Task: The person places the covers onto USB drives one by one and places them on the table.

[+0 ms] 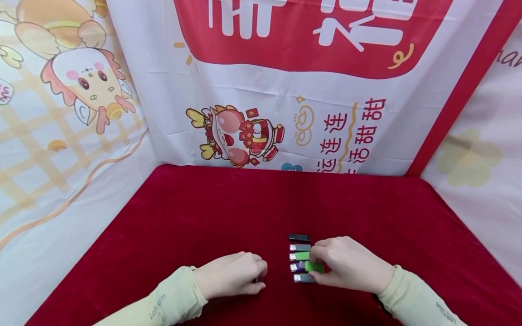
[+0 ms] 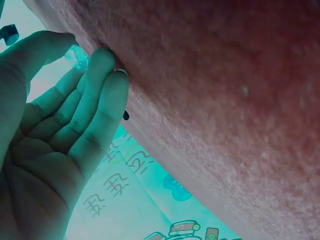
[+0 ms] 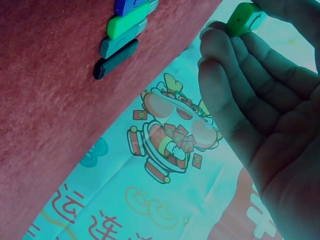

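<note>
A green USB stick (image 1: 314, 267) is pinched between the thumb and fingers of my right hand (image 1: 346, 265), over the row of USB sticks. In the right wrist view the green USB stick (image 3: 245, 19) shows its rounded end at the fingertips. Beneath it in the head view lie a purple USB stick (image 1: 294, 267), a grey one (image 1: 303, 278), another green one (image 1: 301, 256), a second grey one (image 1: 301, 247) and a black one (image 1: 299, 237). My left hand (image 1: 234, 274), left of the row, pinches a small see-through piece (image 2: 77, 56), mostly hidden by its fingers.
A red cloth (image 1: 216, 203) covers the table. Printed fabric walls (image 1: 159, 90) with cartoon figures and lettering stand at the back and on both sides. A dark object (image 1: 381, 302) shows partly under the right forearm.
</note>
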Available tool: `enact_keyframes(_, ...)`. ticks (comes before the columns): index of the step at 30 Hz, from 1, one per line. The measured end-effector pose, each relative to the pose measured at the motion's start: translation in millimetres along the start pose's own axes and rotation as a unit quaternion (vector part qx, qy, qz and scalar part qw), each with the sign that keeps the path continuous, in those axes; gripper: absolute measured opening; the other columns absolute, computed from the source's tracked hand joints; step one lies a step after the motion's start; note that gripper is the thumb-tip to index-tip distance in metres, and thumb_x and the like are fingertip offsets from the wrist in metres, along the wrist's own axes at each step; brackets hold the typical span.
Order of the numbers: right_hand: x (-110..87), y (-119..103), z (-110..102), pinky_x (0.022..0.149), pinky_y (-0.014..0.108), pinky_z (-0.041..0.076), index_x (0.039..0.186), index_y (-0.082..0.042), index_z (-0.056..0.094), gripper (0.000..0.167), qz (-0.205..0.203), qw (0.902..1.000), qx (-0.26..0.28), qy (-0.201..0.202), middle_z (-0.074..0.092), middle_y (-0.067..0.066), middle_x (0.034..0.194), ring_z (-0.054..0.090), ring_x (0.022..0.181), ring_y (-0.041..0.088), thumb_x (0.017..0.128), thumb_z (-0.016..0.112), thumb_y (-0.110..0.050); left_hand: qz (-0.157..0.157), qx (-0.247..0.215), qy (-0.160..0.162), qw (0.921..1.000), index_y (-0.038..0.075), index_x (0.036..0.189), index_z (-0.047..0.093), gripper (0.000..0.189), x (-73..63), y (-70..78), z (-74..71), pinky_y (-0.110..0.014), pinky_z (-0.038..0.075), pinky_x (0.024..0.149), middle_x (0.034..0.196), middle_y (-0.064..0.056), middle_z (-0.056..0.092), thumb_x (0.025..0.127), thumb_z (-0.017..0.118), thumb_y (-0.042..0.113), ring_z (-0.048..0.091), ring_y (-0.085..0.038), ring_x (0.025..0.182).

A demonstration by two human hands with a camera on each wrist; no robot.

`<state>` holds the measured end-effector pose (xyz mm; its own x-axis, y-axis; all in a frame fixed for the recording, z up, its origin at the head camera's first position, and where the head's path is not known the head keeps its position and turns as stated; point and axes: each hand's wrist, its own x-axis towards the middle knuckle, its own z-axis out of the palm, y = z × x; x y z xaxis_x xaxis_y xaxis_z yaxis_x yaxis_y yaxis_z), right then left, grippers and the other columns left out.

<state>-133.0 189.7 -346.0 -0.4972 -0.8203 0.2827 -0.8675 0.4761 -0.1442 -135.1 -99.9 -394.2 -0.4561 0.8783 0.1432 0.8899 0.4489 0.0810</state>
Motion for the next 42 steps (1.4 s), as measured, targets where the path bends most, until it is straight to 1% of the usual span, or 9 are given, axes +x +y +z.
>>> enact_keyframes(4,-1.1,1.9,1.5,0.050,0.008,0.033,0.077,-0.019,0.060,0.022,0.000,1.0000,-0.004,0.008,0.048,-0.014,0.068,0.038,0.056,-0.005,0.078,0.082,-0.021,0.000,-0.024,0.025,0.9994,0.016,0.078,0.059,0.016,1.7,-5.3,-1.7,-0.008,0.037,0.059,0.072,0.012,0.049,0.086,0.073,0.017,0.042,0.003,0.062)
enact_keyframes(9,-2.0,3.1,3.7,0.051,0.008,0.034,0.079,-0.019,0.059,0.023,0.001,0.9999,0.008,0.011,0.047,-0.015,0.070,0.039,0.058,-0.004,0.077,0.083,-0.020,0.012,-0.041,0.087,0.9953,0.018,0.081,0.061,0.012,6.6,-8.3,-0.8,-0.007,0.036,0.061,0.075,0.010,0.051,0.087,0.070,0.013,0.042,0.004,0.065)
enact_keyframes(13,-1.8,2.6,6.1,0.052,0.007,0.034,0.079,-0.019,0.060,0.023,0.003,0.9998,0.020,0.008,0.046,-0.015,0.070,0.040,0.059,-0.004,0.077,0.083,-0.018,0.022,-0.053,0.134,0.9893,0.015,0.092,0.064,0.005,12.8,-5.1,-2.6,-0.007,0.038,0.066,0.083,0.006,0.055,0.091,0.069,0.015,0.045,0.002,0.071)
enact_keyframes(16,-1.1,1.9,7.2,0.053,0.007,0.036,0.081,-0.017,0.062,0.022,0.005,0.9995,0.031,0.001,0.048,-0.014,0.072,0.041,0.060,-0.004,0.077,0.083,-0.016,0.028,-0.059,0.162,0.9846,0.012,0.100,0.066,0.012,18.0,-1.4,-5.1,-0.006,0.041,0.071,0.090,0.003,0.057,0.091,0.072,0.017,0.049,0.001,0.075)
enact_keyframes(20,-1.0,1.9,7.8,0.057,0.006,0.038,0.086,-0.014,0.067,0.022,-0.005,0.9993,0.036,0.001,0.050,-0.012,0.074,0.045,0.062,-0.002,0.075,0.085,-0.012,0.031,-0.066,0.191,0.9788,0.010,0.105,0.066,0.018,24.2,2.5,-8.5,-0.007,0.042,0.074,0.093,0.002,0.059,0.090,0.074,0.017,0.052,-0.002,0.077)
enact_keyframes(24,-1.8,2.7,8.7,0.060,0.006,0.039,0.087,-0.013,0.068,0.025,-0.022,0.9992,0.028,0.019,0.050,-0.011,0.075,0.048,0.063,0.001,0.072,0.087,-0.010,0.027,-0.079,0.197,0.9768,0.010,0.107,0.066,0.021,27.2,4.8,-11.0,-0.007,0.042,0.075,0.095,0.002,0.059,0.088,0.075,0.015,0.054,-0.004,0.078)
enact_keyframes(30,-1.7,3.8,9.2,0.062,0.007,0.041,0.090,-0.013,0.068,0.029,-0.025,0.9983,0.025,0.046,0.053,-0.010,0.079,0.048,0.067,-0.002,0.070,0.088,-0.010,0.025,-0.082,0.195,0.9769,0.009,0.105,0.067,0.018,29.7,7.1,-11.6,-0.006,0.041,0.072,0.093,0.002,0.059,0.089,0.074,0.016,0.051,-0.001,0.076)
enact_keyframes(37,0.4,1.9,9.3,0.063,0.007,0.042,0.092,-0.012,0.069,0.029,-0.020,0.9980,0.034,0.050,0.055,-0.008,0.082,0.050,0.068,0.000,0.070,0.087,-0.005,0.035,-0.066,0.199,0.9772,0.009,0.103,0.067,0.014,33.9,10.3,-10.2,-0.006,0.041,0.072,0.093,0.002,0.060,0.092,0.071,0.016,0.052,-0.001,0.076)
enact_keyframes(42,2.7,0.4,10.3,0.063,0.007,0.042,0.092,-0.011,0.069,0.028,-0.024,0.9977,0.031,0.056,0.057,-0.007,0.083,0.052,0.068,0.002,0.071,0.086,-0.004,0.031,-0.064,0.191,0.9790,0.010,0.103,0.067,0.015,35.1,12.0,-10.4,-0.005,0.040,0.071,0.092,0.003,0.059,0.090,0.073,0.016,0.050,0.000,0.075)
